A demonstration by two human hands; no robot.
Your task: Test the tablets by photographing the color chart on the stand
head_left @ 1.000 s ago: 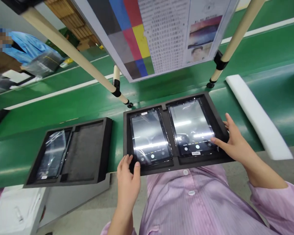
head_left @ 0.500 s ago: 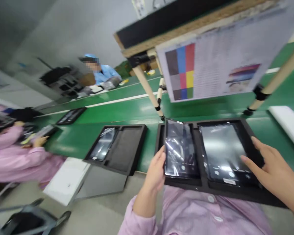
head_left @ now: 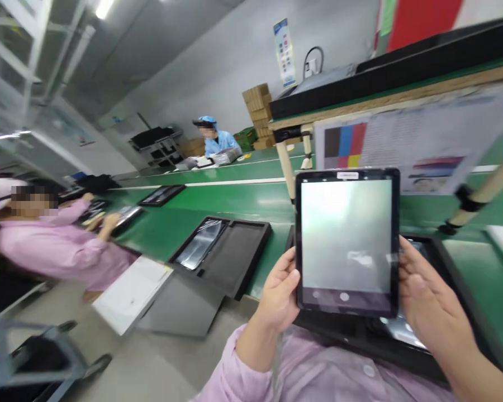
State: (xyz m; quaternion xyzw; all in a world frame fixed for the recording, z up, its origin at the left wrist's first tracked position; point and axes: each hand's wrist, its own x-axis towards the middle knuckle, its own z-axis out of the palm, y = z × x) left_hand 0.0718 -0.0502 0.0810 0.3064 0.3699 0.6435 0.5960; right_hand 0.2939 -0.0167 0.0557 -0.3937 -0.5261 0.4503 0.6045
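Observation:
Between my two hands a tablet [head_left: 346, 234] is held upright, facing me, its screen lit with a pale, blurry camera-like picture. My left hand [head_left: 280, 290] grips its left edge, thumb in front. On the right edge, my right hand [head_left: 430, 304] is closed around the side, fingers partly hidden behind it. Below and behind the tablet lies a black foam tray [head_left: 448, 268], largely covered by the tablet and my hands. Part of a second tablet [head_left: 402, 330] shows in that tray's right compartment.
Another black tray [head_left: 245, 251] with a tablet [head_left: 202, 244] in its left compartment sits to the left. A shelf [head_left: 385, 95] on pale legs stands ahead, a printed sheet hanging below it. A co-worker in pink [head_left: 67, 240] works at far left, another in blue [head_left: 222, 142] across the green bench [head_left: 159, 226].
The tablet at my left hand has risen from the tray and now stands upright facing me. My right hand has moved from the other tablet to its right edge. The view has tilted upward.

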